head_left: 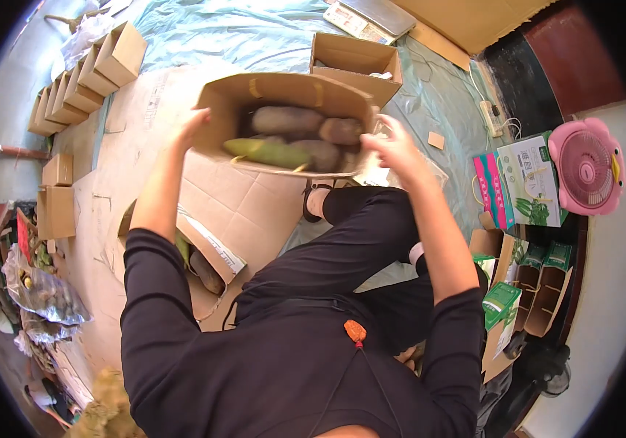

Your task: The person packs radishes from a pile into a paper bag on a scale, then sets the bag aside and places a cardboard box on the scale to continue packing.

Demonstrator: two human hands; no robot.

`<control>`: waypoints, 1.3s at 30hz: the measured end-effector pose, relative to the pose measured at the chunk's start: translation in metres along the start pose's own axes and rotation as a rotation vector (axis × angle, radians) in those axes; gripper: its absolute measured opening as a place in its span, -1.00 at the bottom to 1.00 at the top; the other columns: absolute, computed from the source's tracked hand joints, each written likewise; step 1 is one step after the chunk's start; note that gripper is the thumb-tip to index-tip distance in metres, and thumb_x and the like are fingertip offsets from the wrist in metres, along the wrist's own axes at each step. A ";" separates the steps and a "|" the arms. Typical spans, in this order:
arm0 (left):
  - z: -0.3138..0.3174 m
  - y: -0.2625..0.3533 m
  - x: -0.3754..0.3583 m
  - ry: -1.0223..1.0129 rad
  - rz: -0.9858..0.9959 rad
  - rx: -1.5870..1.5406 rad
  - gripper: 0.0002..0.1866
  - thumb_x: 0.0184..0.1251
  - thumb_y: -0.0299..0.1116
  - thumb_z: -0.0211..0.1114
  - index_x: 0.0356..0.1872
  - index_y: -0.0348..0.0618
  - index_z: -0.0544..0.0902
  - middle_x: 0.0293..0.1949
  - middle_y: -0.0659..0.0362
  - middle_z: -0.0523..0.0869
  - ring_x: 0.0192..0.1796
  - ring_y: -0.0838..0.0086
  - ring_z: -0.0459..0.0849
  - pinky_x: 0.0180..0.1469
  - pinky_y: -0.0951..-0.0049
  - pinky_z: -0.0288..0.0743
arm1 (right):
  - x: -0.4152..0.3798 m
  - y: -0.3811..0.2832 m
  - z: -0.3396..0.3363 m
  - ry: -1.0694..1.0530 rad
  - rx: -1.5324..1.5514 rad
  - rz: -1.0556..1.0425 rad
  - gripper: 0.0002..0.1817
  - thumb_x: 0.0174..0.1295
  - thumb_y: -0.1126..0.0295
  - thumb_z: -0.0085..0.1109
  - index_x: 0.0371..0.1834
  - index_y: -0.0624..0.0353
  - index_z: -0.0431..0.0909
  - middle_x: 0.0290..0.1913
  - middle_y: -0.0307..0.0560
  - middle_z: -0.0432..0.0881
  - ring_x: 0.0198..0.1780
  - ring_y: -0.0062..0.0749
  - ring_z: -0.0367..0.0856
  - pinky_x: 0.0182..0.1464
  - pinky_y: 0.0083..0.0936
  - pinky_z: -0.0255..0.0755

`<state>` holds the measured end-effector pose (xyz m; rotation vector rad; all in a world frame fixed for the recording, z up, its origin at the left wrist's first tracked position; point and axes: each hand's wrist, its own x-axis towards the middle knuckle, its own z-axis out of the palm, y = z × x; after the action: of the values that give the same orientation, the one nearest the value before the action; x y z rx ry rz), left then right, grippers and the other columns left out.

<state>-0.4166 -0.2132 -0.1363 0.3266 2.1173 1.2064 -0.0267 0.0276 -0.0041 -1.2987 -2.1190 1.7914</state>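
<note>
An open cardboard box is held up in front of me. It holds several brown sweet potatoes and a green ear of corn. My left hand grips the box's left edge. My right hand grips its right edge, next to a potato. My black sleeves and black trousers fill the lower part of the view.
A second open box stands behind the held one. A row of small closed boxes lines the upper left. Flattened cardboard covers the floor. Printed cartons and a pink fan stand at the right.
</note>
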 end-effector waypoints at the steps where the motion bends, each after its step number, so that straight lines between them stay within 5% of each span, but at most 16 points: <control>1: -0.021 -0.006 -0.009 -0.001 -0.011 -0.042 -0.83 0.25 -0.27 0.21 -0.24 -0.12 0.53 -0.36 0.20 0.55 -0.29 0.47 0.54 -0.23 0.38 0.53 | 0.007 0.000 0.023 -0.001 -0.077 -0.065 -0.13 0.00 0.19 0.35 0.37 0.20 0.14 0.03 0.01 0.52 -0.16 -0.40 0.53 -0.24 -0.48 0.47; 2: -0.039 -0.017 -0.014 0.067 -0.002 -0.105 -0.82 0.24 -0.27 0.23 -0.25 -0.13 0.54 -0.39 0.20 0.56 -0.32 0.47 0.54 -0.27 0.38 0.51 | 0.018 0.009 0.049 0.003 -0.153 -0.129 -0.13 -0.02 0.20 0.36 0.37 0.19 0.14 0.07 0.00 0.48 -0.17 -0.40 0.52 -0.34 -0.53 0.46; 4: -0.087 -0.061 0.002 0.123 0.019 0.026 -0.78 0.24 -0.22 0.25 -0.25 -0.14 0.56 -0.46 0.21 0.57 -0.39 0.46 0.52 -0.34 0.39 0.46 | 0.034 0.035 0.104 -0.094 -0.008 -0.255 -0.08 -0.07 0.25 0.38 0.39 0.22 0.11 0.21 0.13 0.39 0.13 -0.12 0.47 0.06 -0.38 0.44; 5: -0.105 -0.064 -0.007 0.121 -0.004 0.099 -0.76 0.24 -0.19 0.26 -0.25 -0.16 0.57 -0.44 0.20 0.57 -0.39 0.47 0.52 -0.34 0.39 0.46 | 0.006 -0.002 0.110 -0.196 -0.130 -0.035 -0.02 -0.10 0.26 0.39 0.41 0.26 0.05 0.27 0.22 0.33 0.28 -0.07 0.35 0.26 -0.36 0.28; 7: -0.142 -0.112 0.007 0.174 -0.033 0.137 -0.66 0.25 -0.09 0.23 -0.18 -0.16 0.61 -0.38 0.20 0.62 -0.31 0.46 0.54 -0.25 0.35 0.46 | 0.016 0.035 0.167 -0.260 -0.006 -0.134 0.07 -0.14 0.26 0.41 0.42 0.31 -0.05 0.30 0.32 0.26 0.32 -0.06 0.29 0.33 -0.37 0.19; 10: -0.168 -0.136 -0.007 0.102 -0.254 0.290 -0.72 0.34 -0.11 0.15 -0.28 -0.11 0.63 -0.46 0.30 0.57 -0.46 0.54 0.46 -0.40 0.44 0.40 | -0.013 0.026 0.205 -0.442 -0.016 0.292 0.15 -0.09 0.28 0.38 0.43 0.19 -0.33 -0.02 0.25 0.49 -0.27 -0.09 0.59 -0.51 -0.32 0.54; 12: -0.170 -0.160 -0.018 0.075 -0.112 0.308 -0.74 0.30 -0.24 0.20 -0.12 -0.19 0.61 -0.46 0.33 0.53 -0.46 0.62 0.36 -0.39 0.47 0.34 | -0.022 0.047 0.236 -0.456 0.050 0.489 0.07 -0.04 0.29 0.38 0.42 0.20 -0.23 -0.09 0.22 0.54 -0.35 -0.17 0.60 -0.52 -0.30 0.54; 14: -0.173 -0.192 -0.003 0.140 -0.032 0.292 -0.67 0.22 -0.37 0.23 -0.01 -0.30 0.57 -0.27 0.16 0.68 -0.26 0.44 0.58 -0.20 0.35 0.48 | -0.008 0.091 0.266 -0.655 0.104 0.620 0.02 0.00 0.31 0.36 0.40 0.26 -0.20 -0.06 0.24 0.53 -0.35 -0.16 0.62 -0.52 -0.30 0.56; 16: -0.166 -0.182 -0.009 0.172 -0.021 0.412 -0.63 0.17 -0.36 0.24 -0.01 -0.32 0.57 -0.18 0.07 0.70 -0.16 0.35 0.63 -0.09 0.31 0.49 | -0.018 0.066 0.252 -0.621 0.004 0.624 -0.23 0.06 0.29 0.32 0.27 0.39 0.15 -0.11 0.23 0.59 -0.32 -0.15 0.66 -0.48 -0.30 0.59; 18: -0.156 -0.166 -0.025 0.215 0.099 0.549 -0.62 0.12 -0.34 0.26 -0.03 -0.31 0.58 -0.17 0.00 0.71 -0.16 0.28 0.65 -0.07 0.28 0.49 | -0.008 0.052 0.234 -0.674 -0.361 0.446 -0.66 0.11 0.28 0.21 -0.23 0.40 0.60 -0.31 0.15 0.68 -0.26 -0.22 0.69 -0.34 -0.33 0.62; 20: -0.150 -0.157 -0.029 0.280 0.042 0.675 -0.62 0.09 -0.34 0.27 -0.05 -0.31 0.59 -0.16 -0.05 0.70 -0.12 0.18 0.66 -0.04 0.24 0.49 | 0.026 0.076 0.261 -0.662 -0.519 0.298 -0.64 0.07 0.35 0.18 -0.11 0.38 0.53 -0.22 0.18 0.67 -0.17 -0.09 0.67 -0.16 -0.31 0.59; 22: -0.134 -0.141 -0.046 0.336 0.056 0.757 -0.64 0.09 -0.36 0.26 -0.07 -0.31 0.60 -0.16 -0.08 0.70 -0.10 0.12 0.65 -0.03 0.21 0.49 | -0.008 0.047 0.231 -0.234 -0.257 0.186 -0.58 0.01 0.40 0.16 -0.03 0.36 0.46 -0.09 0.21 0.63 -0.02 0.04 0.61 0.02 -0.26 0.50; 24: -0.136 -0.150 -0.039 0.332 0.077 0.738 -0.63 0.08 -0.38 0.27 -0.06 -0.31 0.59 -0.13 -0.09 0.69 -0.07 0.11 0.65 -0.02 0.20 0.49 | -0.002 0.042 0.231 -0.177 -0.240 0.061 -0.50 -0.04 0.39 0.18 0.04 0.31 0.43 -0.02 0.23 0.58 0.10 0.05 0.53 0.08 -0.19 0.44; 29: -0.134 -0.142 -0.049 0.309 0.044 0.844 -0.58 0.05 -0.39 0.30 -0.01 -0.29 0.57 -0.07 -0.10 0.67 -0.05 0.07 0.64 0.01 0.18 0.49 | 0.003 0.017 0.186 -0.148 0.099 -0.312 -0.55 -0.05 0.36 0.21 -0.05 0.31 0.55 -0.16 0.14 0.65 -0.09 -0.10 0.63 -0.01 -0.32 0.50; 35: -0.109 -0.111 -0.064 0.365 -0.165 0.997 -0.45 0.00 -0.26 0.35 0.08 -0.23 0.55 -0.01 -0.07 0.64 0.03 0.07 0.60 0.07 0.16 0.46 | -0.017 0.017 0.011 0.301 0.272 -0.685 -0.72 0.01 0.39 0.26 -0.20 0.27 0.62 -0.27 -0.04 0.65 -0.25 -0.45 0.61 -0.15 -0.51 0.49; 39: -0.090 -0.104 -0.054 0.501 -0.202 1.121 -0.41 0.01 -0.17 0.34 0.10 -0.24 0.54 0.01 -0.06 0.64 0.04 0.09 0.60 0.08 0.19 0.46 | -0.085 0.055 -0.133 0.525 0.431 -0.400 -0.56 0.06 0.26 0.30 0.01 0.19 0.55 -0.08 -0.13 0.62 -0.08 -0.46 0.57 -0.15 -0.50 0.49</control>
<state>-0.4245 -0.3570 -0.1687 0.2793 3.0050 -0.1592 0.1301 0.0741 0.0293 -0.9990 -1.4771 1.4282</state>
